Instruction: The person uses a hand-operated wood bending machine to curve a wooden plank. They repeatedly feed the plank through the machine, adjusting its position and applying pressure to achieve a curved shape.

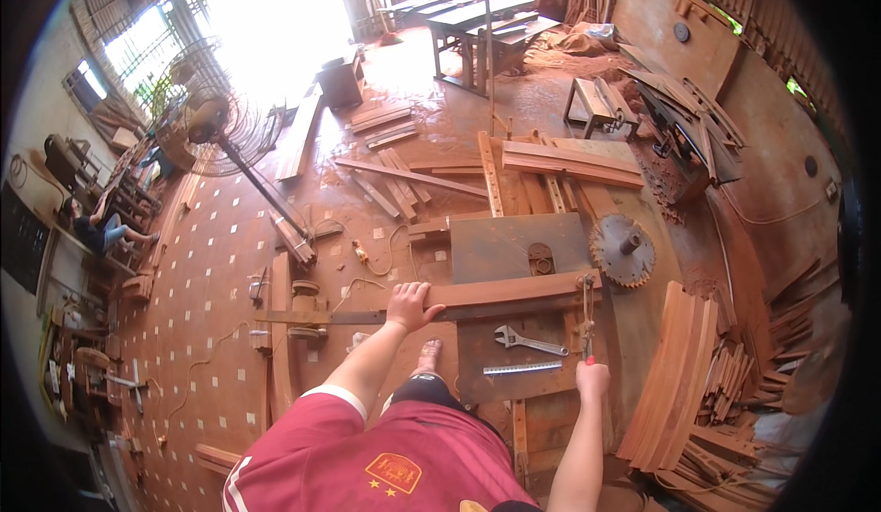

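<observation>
The left hand [413, 306] grips a wooden plank [514, 291], its long axis running rightward from there. The right hand [593, 379] clasps a red-handled tool [587, 328].

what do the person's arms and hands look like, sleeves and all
The left hand and right hand are ungloved, and the forearms are bare. The left sleeve is short and dark red with a white cuff. The right sleeve isn't clearly visible.

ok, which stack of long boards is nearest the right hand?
The fanned reddish-brown stack just right of the right hand, below the toothed round blade in the picture. Other stacks lie farther off, such as those beyond the metal table.
</observation>
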`<state>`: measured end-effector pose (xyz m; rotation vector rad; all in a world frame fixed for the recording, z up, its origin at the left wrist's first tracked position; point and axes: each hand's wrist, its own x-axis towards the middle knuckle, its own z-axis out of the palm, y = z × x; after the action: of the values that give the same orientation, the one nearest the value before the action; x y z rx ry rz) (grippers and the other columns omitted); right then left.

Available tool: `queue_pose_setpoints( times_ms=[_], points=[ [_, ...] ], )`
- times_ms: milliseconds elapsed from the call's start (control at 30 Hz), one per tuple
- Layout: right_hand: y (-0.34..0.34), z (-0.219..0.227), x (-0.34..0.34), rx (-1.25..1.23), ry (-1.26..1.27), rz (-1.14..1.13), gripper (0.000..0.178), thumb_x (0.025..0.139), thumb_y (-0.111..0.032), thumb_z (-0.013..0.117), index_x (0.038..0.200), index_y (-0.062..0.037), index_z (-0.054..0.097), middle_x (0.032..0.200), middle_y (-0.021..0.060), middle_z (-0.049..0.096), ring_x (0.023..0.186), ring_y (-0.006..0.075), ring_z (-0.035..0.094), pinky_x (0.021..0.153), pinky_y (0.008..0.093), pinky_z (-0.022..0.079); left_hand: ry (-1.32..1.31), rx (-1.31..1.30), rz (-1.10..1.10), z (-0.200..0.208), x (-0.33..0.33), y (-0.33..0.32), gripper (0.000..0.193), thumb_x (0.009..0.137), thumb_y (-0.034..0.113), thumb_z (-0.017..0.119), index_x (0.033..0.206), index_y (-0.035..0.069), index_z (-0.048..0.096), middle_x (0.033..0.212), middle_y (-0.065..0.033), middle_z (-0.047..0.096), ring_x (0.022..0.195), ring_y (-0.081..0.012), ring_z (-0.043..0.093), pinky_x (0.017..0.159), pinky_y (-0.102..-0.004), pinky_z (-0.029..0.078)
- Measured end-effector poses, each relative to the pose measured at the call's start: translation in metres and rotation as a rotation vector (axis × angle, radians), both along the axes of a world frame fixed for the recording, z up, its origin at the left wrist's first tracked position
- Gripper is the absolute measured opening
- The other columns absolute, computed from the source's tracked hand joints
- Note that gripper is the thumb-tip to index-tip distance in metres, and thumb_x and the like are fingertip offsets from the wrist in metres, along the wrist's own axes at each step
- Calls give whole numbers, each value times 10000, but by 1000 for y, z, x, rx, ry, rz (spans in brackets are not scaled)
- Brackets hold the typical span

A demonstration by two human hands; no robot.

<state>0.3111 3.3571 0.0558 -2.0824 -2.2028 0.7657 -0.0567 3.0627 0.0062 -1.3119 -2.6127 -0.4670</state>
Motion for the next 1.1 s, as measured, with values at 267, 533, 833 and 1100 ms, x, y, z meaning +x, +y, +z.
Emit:
queue_pose_setpoints(
  times_ms=[267, 533, 833, 1100],
  points=[
    [2, -1, 2, -3, -22, 48, 459, 835, -351, 634, 909, 82, 766, 961, 354, 715, 1009, 502, 710, 930, 548, 559, -2, -18, 0, -1, -1, 0, 650, 883, 641, 702, 1213, 84, 646, 1135, -123, 686, 1095, -326, 631, 994, -448, 445],
    [1, 0, 4, -50, -48, -3, 506, 821, -393, 665, 941, 90, 758, 1000, 358, 710, 1050, 482, 703, 944, 518, 551, -12, -43, -7, -5, -1, 3, 654, 902, 624, 688, 1266, 84, 625, 1198, -112, 668, 1155, -303, 612, 1049, -448, 416],
    [-4, 17, -1, -87, -60, -21, 507, 834, -404, 637, 959, 69, 769, 1001, 334, 724, 1038, 466, 714, 939, 509, 560, -25, -54, 8, -1, 2, 3, 641, 900, 608, 705, 1268, 90, 621, 1200, -101, 669, 1185, -296, 603, 1055, -449, 413],
    [-2, 11, 0, -97, -92, 9, 484, 875, -404, 635, 990, 43, 780, 1050, 309, 739, 1060, 449, 723, 931, 533, 575, -2, -16, -18, -3, 0, 1, 635, 899, 603, 706, 1256, 84, 623, 1181, -108, 670, 1154, -298, 611, 1038, -448, 419]
  ],
)
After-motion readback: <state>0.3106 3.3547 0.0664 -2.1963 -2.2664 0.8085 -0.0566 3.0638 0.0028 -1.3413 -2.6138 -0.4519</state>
